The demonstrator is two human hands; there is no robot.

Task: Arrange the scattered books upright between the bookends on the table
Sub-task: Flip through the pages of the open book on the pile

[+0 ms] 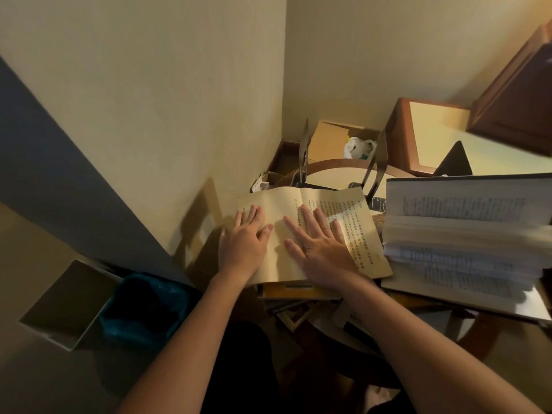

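An open book with yellowed pages (355, 225) lies flat on the table's near left part. My left hand (245, 243) rests flat on its left page, fingers straight. My right hand (321, 249) presses flat across the middle fold and right page. A thick open book with white pages (460, 234) lies to the right, some pages blurred in mid-turn. Behind the yellowed book stand two dark metal bookends, a left bookend (304, 156) and a right bookend (377, 168), with nothing between them. More books (295, 291) lie under the yellowed book's near edge.
The round table's wooden rim (331, 163) curves behind the bookends. A dark triangular stand (454, 161) sits at the back right. A cardboard box (328, 138) and a white plastic bag (358, 147) lie on the floor beyond. A blue-lined bin (143, 309) stands at the lower left.
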